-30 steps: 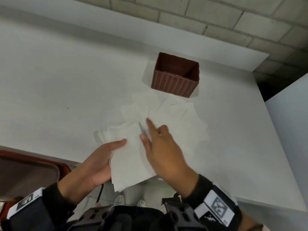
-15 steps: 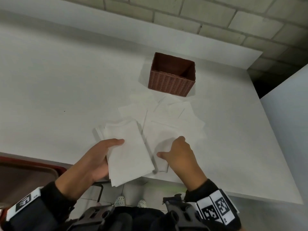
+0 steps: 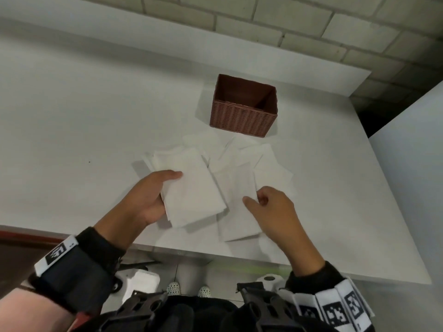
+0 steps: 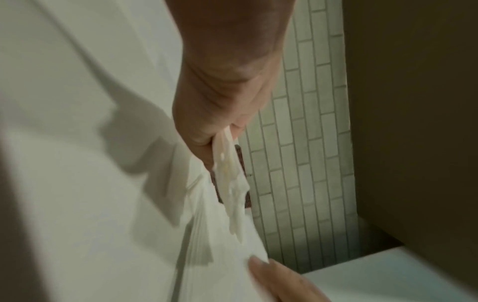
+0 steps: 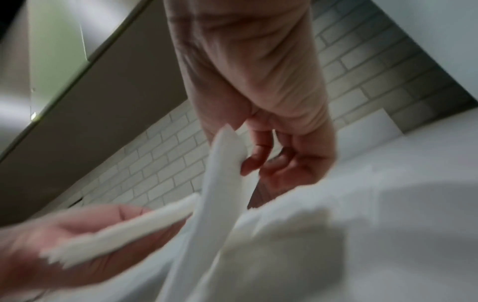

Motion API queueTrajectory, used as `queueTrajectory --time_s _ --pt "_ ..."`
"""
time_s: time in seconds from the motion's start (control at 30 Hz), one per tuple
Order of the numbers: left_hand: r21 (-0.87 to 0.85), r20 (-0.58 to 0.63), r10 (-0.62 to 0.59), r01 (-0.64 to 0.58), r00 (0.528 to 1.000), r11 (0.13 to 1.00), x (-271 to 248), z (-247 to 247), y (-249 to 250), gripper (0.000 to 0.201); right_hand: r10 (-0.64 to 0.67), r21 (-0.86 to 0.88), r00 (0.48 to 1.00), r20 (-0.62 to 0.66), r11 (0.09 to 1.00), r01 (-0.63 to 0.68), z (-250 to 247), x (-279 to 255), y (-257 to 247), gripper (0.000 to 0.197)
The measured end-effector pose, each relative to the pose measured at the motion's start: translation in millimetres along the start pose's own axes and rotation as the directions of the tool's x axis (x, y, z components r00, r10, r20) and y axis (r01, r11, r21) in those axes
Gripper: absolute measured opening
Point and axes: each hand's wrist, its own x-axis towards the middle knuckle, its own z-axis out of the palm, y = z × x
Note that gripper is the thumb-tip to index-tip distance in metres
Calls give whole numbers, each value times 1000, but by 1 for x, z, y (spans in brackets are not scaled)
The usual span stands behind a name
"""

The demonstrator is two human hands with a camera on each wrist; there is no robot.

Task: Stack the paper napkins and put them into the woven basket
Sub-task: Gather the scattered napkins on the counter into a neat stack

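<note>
The left hand (image 3: 148, 197) holds a stack of napkins (image 3: 191, 188) near the front edge of the white desk (image 3: 72, 111), thumb lying across the top of the stack and the other fingers underneath. In the right wrist view the stack shows edge-on as a thick wad of layered sheets resting in the palm. The stack is tilted, its near corner reaching toward the desk's edge.

The right hand (image 3: 273, 209) is just to the right of the stack, fingers curled, pinching the edge of a single napkin (image 3: 237, 212) that lies on the desk. The right wrist view shows the sheet bent upward between thumb and fingertips (image 5: 248, 165), so the hand is closed on that napkin rather than loose.

More loose napkins (image 3: 259, 159) are spread flat on the desk beyond both hands, overlapping one another in an untidy patch that reaches almost to the basket. The brown woven basket (image 3: 242, 121) stands upright farther back on the desk, well apart from the hands; its inside looks dark, and nothing can be made out in it from the head view.

A pale brick wall (image 3: 311, 27) runs behind the desk. Both wrists wear dark bands with black-and-white printed markers.
</note>
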Motion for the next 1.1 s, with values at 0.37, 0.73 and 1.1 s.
queueTrajectory --time_s 0.37,0.73,1.1 --pt "-87 -57 50 -55 997 995 22 5 23 17 -116 -217 843 525 939 265 -46 73 -29 21" --pt "-105 -132 62 -77 989 992 19 -13 19 14 -67 -446 879 473 842 304 -27 102 -24 30" --pt "-93 -160 36 -52 986 994 17 -18 15 12 -66 -629 897 436 691 357 -8 101 -26 70"
